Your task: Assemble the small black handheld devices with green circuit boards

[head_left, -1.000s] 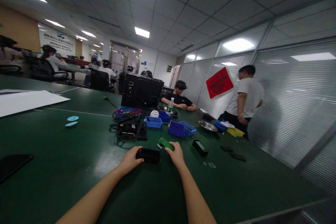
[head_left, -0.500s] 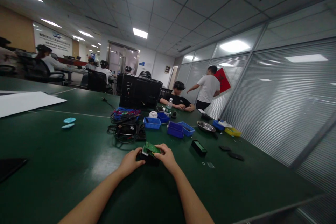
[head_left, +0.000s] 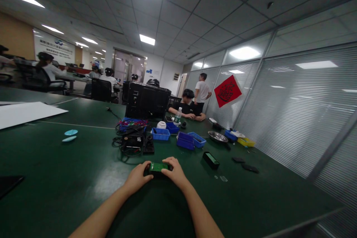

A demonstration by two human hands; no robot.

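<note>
A small green circuit board lies flat on top of a black box-shaped case on the green table. My left hand grips the case's left end, fingers curled around it. My right hand is closed on the right end, fingertips pressing on the board's edge. Most of the case is hidden under the board and my fingers.
Ahead stand several blue bins, a black device with tangled cables, a second black case, a metal bowl and a large black box. A person sits across the table; another person stands behind.
My right hand carried the green board from the table onto the black case and laid it flat. The standing person walked away leftwards along the glass wall.
</note>
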